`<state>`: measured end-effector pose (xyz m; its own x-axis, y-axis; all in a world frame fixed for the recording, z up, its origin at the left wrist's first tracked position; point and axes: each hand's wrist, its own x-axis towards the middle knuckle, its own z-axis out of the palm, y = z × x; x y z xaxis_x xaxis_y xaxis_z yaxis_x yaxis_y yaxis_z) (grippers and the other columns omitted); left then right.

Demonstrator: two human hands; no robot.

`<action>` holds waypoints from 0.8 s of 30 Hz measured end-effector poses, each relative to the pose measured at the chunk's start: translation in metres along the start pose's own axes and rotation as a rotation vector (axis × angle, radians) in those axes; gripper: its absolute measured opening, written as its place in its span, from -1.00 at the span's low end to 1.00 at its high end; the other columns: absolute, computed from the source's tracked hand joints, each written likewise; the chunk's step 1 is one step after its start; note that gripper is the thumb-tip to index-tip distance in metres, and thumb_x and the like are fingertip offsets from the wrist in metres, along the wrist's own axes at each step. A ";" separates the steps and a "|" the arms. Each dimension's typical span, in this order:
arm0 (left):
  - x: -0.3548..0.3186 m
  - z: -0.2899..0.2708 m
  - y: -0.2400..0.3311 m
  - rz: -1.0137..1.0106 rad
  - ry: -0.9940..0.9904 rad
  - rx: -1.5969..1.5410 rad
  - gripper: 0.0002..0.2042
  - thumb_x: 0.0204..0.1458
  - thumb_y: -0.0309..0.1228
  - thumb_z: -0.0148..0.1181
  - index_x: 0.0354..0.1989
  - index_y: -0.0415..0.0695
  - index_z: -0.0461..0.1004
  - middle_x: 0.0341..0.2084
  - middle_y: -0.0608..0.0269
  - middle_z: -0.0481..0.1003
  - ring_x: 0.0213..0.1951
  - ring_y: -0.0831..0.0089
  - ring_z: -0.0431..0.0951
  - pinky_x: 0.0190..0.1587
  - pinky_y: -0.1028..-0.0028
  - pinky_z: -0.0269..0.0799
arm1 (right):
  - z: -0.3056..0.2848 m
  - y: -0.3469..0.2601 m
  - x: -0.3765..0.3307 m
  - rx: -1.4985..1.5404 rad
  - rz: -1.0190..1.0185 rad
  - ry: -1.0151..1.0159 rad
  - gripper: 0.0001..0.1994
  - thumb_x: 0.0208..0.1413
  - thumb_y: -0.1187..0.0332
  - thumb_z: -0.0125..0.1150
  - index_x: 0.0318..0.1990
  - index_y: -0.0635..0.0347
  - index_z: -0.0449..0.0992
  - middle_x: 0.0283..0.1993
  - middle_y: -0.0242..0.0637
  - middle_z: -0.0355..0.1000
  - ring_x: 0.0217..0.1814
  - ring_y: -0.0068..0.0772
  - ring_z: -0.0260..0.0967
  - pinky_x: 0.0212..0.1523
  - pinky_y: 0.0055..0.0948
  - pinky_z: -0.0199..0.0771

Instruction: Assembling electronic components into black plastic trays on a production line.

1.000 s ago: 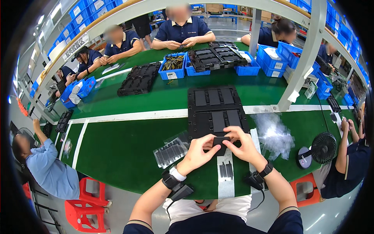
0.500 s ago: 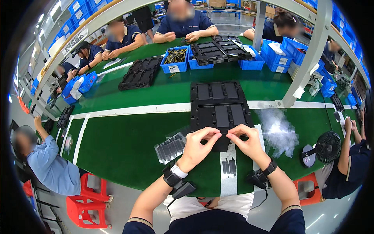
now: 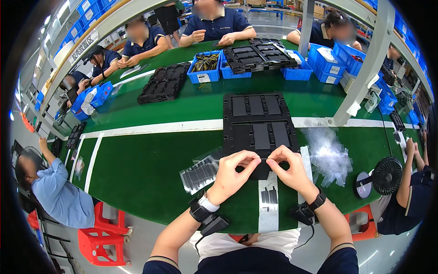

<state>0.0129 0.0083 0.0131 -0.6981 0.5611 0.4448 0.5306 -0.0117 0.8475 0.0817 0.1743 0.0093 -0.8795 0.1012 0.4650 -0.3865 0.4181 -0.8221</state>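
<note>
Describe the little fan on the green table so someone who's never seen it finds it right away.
Start at the green table and follow its near edge to the far right. The black round fan stands there beside a heap of clear plastic bags. It is the only round thing among flat black trays.

Factory assy line: green conveyor belt (image 3: 150, 164), blue parts bins (image 3: 206, 68), uniformed workers.

Blue bins (image 3: 206, 67), a small fan (image 3: 386, 175) and red stools (image 3: 101, 235) surround.

Small dark part (image 3: 261, 159) between fingertips (image 3: 255, 157), perhaps strip, mostly hidden.
</note>
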 end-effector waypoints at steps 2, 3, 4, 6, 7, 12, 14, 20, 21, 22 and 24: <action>-0.001 0.001 0.001 -0.085 -0.023 -0.069 -0.86 -0.01 -0.50 0.10 -0.29 -0.27 0.41 -0.42 0.18 0.50 -0.34 0.52 0.53 -0.27 0.57 0.43 | -0.003 -0.007 -0.001 -0.055 0.023 -0.043 -0.80 -0.07 0.50 0.18 -0.25 0.28 0.38 -0.57 -0.34 0.41 -0.55 -0.60 0.37 -0.47 -0.64 0.36; -0.001 0.003 0.001 -0.089 -0.023 -0.069 -0.86 -0.01 -0.50 0.10 -0.29 -0.27 0.41 -0.42 0.18 0.50 -0.34 0.52 0.53 -0.27 0.57 0.43 | -0.004 -0.010 -0.001 -0.111 0.040 -0.089 -0.75 -0.07 0.51 0.17 -0.18 0.26 0.35 -0.59 -0.34 0.40 -0.55 -0.60 0.37 -0.47 -0.64 0.37; 0.000 0.004 0.001 -0.167 -0.078 -0.201 -0.85 0.03 -0.47 0.06 -0.27 -0.28 0.39 -0.39 0.20 0.49 -0.31 0.54 0.51 -0.23 0.57 0.41 | -0.002 -0.006 -0.001 -0.076 -0.007 -0.040 -0.66 -0.08 0.53 0.17 -0.10 0.25 0.30 -0.61 -0.33 0.37 -0.56 -0.62 0.38 -0.47 -0.64 0.38; -0.004 0.010 -0.008 -0.250 -0.147 -0.382 -0.78 0.08 -0.35 0.03 -0.33 -0.32 0.39 -0.40 0.17 0.49 -0.35 0.64 0.47 -0.30 0.61 0.40 | -0.001 -0.007 -0.004 0.043 0.072 0.015 -0.66 -0.08 0.54 0.16 -0.08 0.25 0.34 -0.61 -0.37 0.38 -0.54 -0.65 0.38 -0.46 -0.64 0.38; -0.004 0.006 -0.017 -0.344 -0.287 -0.307 -0.76 0.08 -0.35 0.02 -0.27 -0.32 0.40 -0.37 0.20 0.49 -0.32 0.66 0.44 -0.27 0.60 0.39 | -0.001 -0.009 -0.004 0.086 0.109 0.028 -0.66 -0.08 0.55 0.16 -0.08 0.25 0.35 -0.60 -0.39 0.39 -0.52 -0.66 0.37 -0.44 -0.65 0.38; -0.005 0.008 -0.006 -0.310 -0.321 -0.584 -0.73 0.12 -0.34 -0.04 -0.14 -0.30 0.39 -0.38 0.37 0.46 -0.34 0.73 0.39 -0.28 0.65 0.33 | -0.009 0.007 -0.008 0.540 0.149 -0.036 -0.76 0.00 0.46 0.10 -0.13 0.24 0.40 -0.19 -0.21 0.39 -0.19 -0.49 0.36 -0.22 -0.58 0.35; -0.005 0.012 -0.013 -0.307 -0.390 -0.618 -0.72 0.13 -0.33 -0.05 -0.12 -0.29 0.37 -0.37 0.38 0.44 -0.34 0.72 0.38 -0.26 0.65 0.33 | -0.010 0.007 -0.003 0.739 0.119 -0.100 -0.79 0.06 0.31 0.07 -0.20 0.23 0.40 -0.01 -0.07 0.31 0.02 -0.30 0.28 0.01 -0.36 0.27; -0.012 0.015 -0.015 -0.273 -0.459 -0.733 -0.68 0.14 -0.29 -0.09 -0.08 -0.30 0.33 -0.37 0.37 0.43 -0.33 0.71 0.37 -0.25 0.65 0.33 | -0.007 0.005 -0.002 0.910 0.229 -0.225 -0.72 0.02 0.17 0.13 -0.24 0.13 0.30 -0.02 0.05 0.31 0.03 -0.17 0.29 0.03 -0.23 0.29; -0.011 0.015 -0.013 -0.258 -0.463 -0.735 -0.68 0.14 -0.27 -0.07 -0.11 -0.31 0.34 -0.41 0.38 0.43 -0.37 0.73 0.36 -0.30 0.67 0.32 | -0.008 0.004 -0.002 0.940 0.250 -0.254 -0.72 0.01 0.16 0.14 -0.25 0.12 0.30 -0.02 0.05 0.31 0.02 -0.16 0.31 0.01 -0.24 0.31; -0.012 0.015 -0.010 -0.252 -0.453 -0.729 -0.68 0.13 -0.27 -0.06 -0.15 -0.31 0.36 -0.44 0.40 0.43 -0.38 0.74 0.35 -0.32 0.68 0.32 | -0.008 0.005 -0.002 0.914 0.202 -0.250 -0.72 0.01 0.17 0.14 -0.25 0.13 0.30 -0.03 0.06 0.31 -0.01 -0.16 0.33 -0.03 -0.25 0.35; -0.014 0.018 -0.014 -0.226 -0.451 -0.706 -0.69 0.14 -0.27 -0.07 -0.17 -0.30 0.38 -0.47 0.38 0.43 -0.42 0.73 0.37 -0.35 0.67 0.32 | -0.006 0.004 -0.006 0.877 0.215 -0.231 -0.67 -0.02 0.12 0.16 -0.24 0.10 0.26 -0.05 0.08 0.31 -0.03 -0.14 0.34 -0.03 -0.23 0.36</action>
<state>0.0239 0.0154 -0.0104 -0.4140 0.8850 0.2130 -0.1249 -0.2870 0.9497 0.0874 0.1808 0.0054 -0.9535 -0.1242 0.2747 -0.1979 -0.4295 -0.8811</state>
